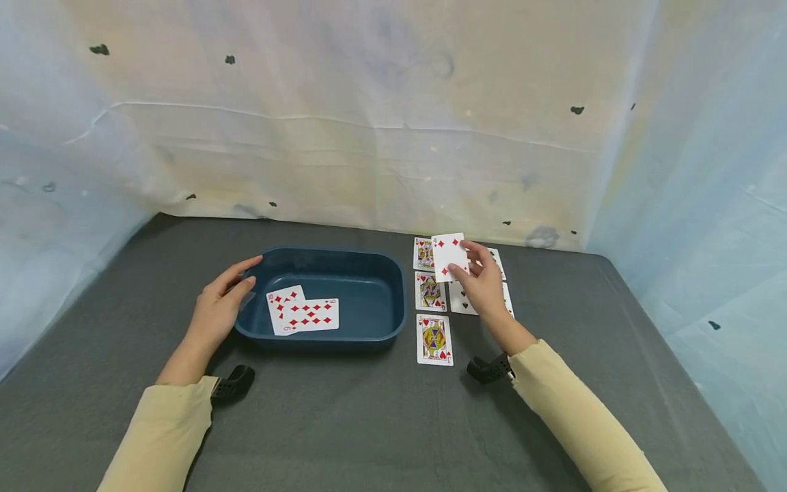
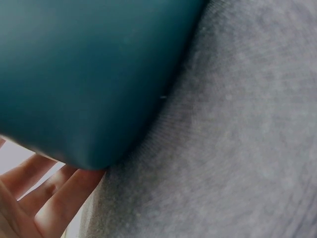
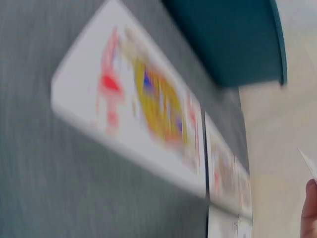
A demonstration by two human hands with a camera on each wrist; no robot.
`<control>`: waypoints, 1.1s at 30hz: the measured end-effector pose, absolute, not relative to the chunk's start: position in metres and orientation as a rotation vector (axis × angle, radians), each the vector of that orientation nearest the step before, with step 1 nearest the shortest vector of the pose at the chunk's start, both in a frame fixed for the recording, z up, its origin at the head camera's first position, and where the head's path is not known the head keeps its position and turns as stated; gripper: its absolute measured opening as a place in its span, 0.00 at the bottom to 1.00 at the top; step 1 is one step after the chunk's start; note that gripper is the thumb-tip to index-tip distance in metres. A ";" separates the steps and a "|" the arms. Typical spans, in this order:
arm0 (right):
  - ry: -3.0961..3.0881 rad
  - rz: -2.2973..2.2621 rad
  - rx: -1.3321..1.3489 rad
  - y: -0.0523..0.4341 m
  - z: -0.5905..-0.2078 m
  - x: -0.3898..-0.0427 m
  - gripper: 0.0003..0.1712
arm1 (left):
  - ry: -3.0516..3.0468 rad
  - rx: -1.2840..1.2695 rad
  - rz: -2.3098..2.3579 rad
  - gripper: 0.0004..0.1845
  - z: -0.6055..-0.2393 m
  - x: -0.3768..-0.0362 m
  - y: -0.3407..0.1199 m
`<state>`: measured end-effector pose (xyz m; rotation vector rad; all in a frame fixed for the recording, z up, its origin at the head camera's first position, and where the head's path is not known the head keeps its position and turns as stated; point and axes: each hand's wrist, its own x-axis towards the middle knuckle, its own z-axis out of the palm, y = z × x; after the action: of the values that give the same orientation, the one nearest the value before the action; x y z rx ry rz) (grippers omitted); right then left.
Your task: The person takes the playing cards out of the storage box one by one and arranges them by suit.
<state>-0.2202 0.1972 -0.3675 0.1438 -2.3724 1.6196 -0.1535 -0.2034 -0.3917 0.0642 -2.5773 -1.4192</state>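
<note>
My left hand (image 1: 216,302) grips the left end of a dark blue tray (image 1: 344,340), with the thumb at the rim; in the left wrist view its fingers (image 2: 67,201) lie against the outer wall. Two diamond cards (image 1: 313,315) overlap inside the tray, face up. My right hand (image 1: 482,279) pinches a white playing card with red diamonds (image 1: 449,254) between thumb and fingers. It holds the card raised over the laid-out cards, and the thumb covers part of its face. Below it, a red-suit face card (image 1: 434,339) lies nearest to me.
Two more face cards, one in the middle (image 1: 430,292) and one at the back (image 1: 422,254), continue that column right of the tray. Black-suit cards (image 1: 462,298) lie beside them, partly hidden by my right hand. A grey cloth covers the table (image 1: 344,430); a pale curtain (image 1: 344,157) hangs behind.
</note>
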 end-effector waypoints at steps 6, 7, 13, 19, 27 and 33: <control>-2.406 1.472 0.013 0.235 -0.372 -0.233 0.28 | -2.573 0.068 -1.424 0.25 -0.392 -0.153 -0.204; -2.421 1.442 -0.014 0.241 -0.374 -0.235 0.28 | -2.571 0.070 -1.427 0.25 -0.392 -0.152 -0.205; -2.445 1.324 -0.185 0.272 -0.381 -0.245 0.29 | -2.572 0.078 -1.433 0.24 -0.391 -0.152 -0.205; -2.452 1.263 -0.260 0.294 -0.386 -0.250 0.31 | -2.569 0.086 -1.432 0.24 -0.390 -0.153 -0.205; -2.503 1.186 -0.330 0.313 -0.392 -0.257 0.31 | -2.562 0.096 -1.448 0.24 -0.392 -0.153 -0.203; -2.509 1.156 -0.327 0.320 -0.396 -0.263 0.32 | -2.559 0.101 -1.439 0.24 -0.393 -0.154 -0.202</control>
<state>-0.2631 0.3195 -0.3956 -0.3272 -2.5088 1.1557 -0.1536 -0.2025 -0.3929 0.1007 -2.5589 -1.4388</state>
